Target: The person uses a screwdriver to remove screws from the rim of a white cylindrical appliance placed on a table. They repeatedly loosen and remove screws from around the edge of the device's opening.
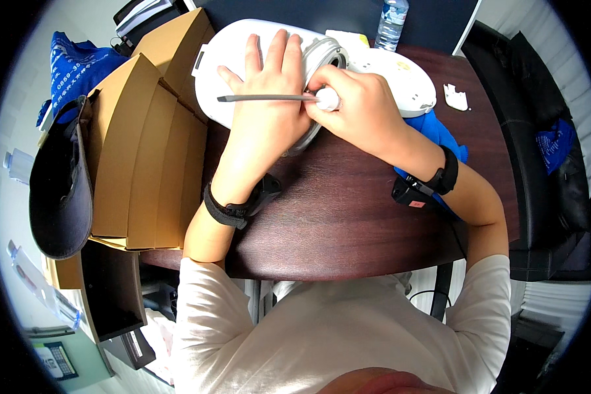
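My left hand [269,98] lies with fingers spread on a white plastic housing [220,62] with rounded edges, pressing on its top. My right hand [358,108] is closed around the pale handle of a screwdriver [262,97]. The screwdriver's grey flat-tipped shaft points left, passing over the back of my left hand. Beneath my right fingers runs the housing's grey-white rim, with a dark round opening [339,60] beside it. What my right fingertips touch there is hidden. A loose white oval cover [410,88] rests to the right, partly behind my right hand.
Cardboard boxes [134,151] and a dark cap [62,184] stand at the left of the brown table [322,223]. A water bottle [392,25] is at the back. On the right are a small white plastic piece [455,97] and blue cloth [437,131]. A black sofa [538,197] lies beyond.
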Demonstrator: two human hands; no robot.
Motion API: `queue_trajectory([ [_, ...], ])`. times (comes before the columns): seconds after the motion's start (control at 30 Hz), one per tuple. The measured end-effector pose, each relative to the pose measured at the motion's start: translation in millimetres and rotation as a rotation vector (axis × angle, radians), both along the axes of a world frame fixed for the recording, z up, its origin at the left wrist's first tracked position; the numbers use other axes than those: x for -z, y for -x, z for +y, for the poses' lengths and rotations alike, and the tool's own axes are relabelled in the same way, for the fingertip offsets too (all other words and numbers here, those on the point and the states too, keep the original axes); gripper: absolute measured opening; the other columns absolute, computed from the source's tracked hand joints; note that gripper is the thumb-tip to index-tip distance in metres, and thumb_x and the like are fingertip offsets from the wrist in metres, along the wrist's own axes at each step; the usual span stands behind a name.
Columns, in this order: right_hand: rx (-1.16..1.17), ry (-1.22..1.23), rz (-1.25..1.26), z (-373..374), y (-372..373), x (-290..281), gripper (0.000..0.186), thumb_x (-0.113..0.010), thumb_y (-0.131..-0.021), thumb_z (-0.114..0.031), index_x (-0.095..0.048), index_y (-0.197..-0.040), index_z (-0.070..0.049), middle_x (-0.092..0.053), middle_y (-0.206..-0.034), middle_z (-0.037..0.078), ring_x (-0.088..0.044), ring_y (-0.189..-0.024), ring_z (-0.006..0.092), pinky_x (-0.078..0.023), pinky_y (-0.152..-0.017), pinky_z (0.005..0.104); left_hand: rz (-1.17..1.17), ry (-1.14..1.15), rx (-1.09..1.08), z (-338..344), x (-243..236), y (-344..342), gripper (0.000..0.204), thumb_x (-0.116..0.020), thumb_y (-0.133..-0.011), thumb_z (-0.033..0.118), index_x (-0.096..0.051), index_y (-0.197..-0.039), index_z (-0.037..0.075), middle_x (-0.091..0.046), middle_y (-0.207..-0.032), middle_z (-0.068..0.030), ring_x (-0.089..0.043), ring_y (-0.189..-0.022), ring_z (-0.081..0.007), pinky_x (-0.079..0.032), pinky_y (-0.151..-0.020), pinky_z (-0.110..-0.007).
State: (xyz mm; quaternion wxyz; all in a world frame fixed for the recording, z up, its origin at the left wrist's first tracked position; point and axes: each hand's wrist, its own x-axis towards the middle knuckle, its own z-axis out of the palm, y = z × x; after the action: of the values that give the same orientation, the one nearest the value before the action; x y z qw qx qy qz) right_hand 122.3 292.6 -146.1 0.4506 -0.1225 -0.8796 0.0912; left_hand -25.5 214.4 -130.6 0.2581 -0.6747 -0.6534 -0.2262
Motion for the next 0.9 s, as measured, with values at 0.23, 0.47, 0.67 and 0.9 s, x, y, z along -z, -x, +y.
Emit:
queue_trajectory([
  [0.23,-0.002,-0.059,-0.018,1,1,-1,0.024,-0.077,-0.077,-0.021,-0.064,-0.092,-0.007,-0.068,-0.072,0.013,-0.069,-0.066,0.0318,-0.054,-0.059,0.0415,0.005,0.013,-0.023,0,1,-1,0.076,-0.075,-0.078,0.021,-0.044,-0.144,-0.003,-0.044,-0.149,-0.0205,-0.035,-0.14,-0.0507,-0.03,-0.094,-0.086],
  [0.47,-0.023,-0.13,-0.005,2,-6,-3,0.025,-0.079,-0.073,-0.017,-0.064,-0.092,-0.01,-0.069,-0.077,0.009,-0.069,-0.069,0.0303,-0.055,-0.061,0.0391,-0.026,0.033,-0.016,-1,-2,-2,0.077,-0.074,-0.078,0.02,-0.043,-0.144,-0.002,-0.043,-0.15,-0.0203,-0.034,-0.141,-0.0507,-0.029,-0.095,-0.086],
  [0.67,0.144,-0.046,-0.044,30,-69,-3,0.016,-0.076,-0.078,-0.017,-0.065,-0.088,-0.01,-0.069,-0.077,0.011,-0.068,-0.067,0.0298,-0.053,-0.061,0.0391,-0.021,0.073,-0.039,-4,0,2,0.074,-0.07,-0.081,0.018,-0.04,-0.147,0.001,-0.039,-0.154,-0.0203,-0.031,-0.144,-0.051,-0.027,-0.098,-0.086],
  [0.9,0.739,0.255,-0.304,127,-239,42,0.025,-0.071,-0.086,-0.03,-0.07,-0.092,-0.006,-0.07,-0.082,0.021,-0.071,-0.081,0.0379,-0.055,-0.072,0.0439,0.005,0.051,-0.047,-1,1,0,0.073,-0.071,-0.083,0.018,-0.04,-0.148,0.005,-0.04,-0.154,-0.0168,-0.032,-0.145,-0.0482,-0.027,-0.102,-0.081],
])
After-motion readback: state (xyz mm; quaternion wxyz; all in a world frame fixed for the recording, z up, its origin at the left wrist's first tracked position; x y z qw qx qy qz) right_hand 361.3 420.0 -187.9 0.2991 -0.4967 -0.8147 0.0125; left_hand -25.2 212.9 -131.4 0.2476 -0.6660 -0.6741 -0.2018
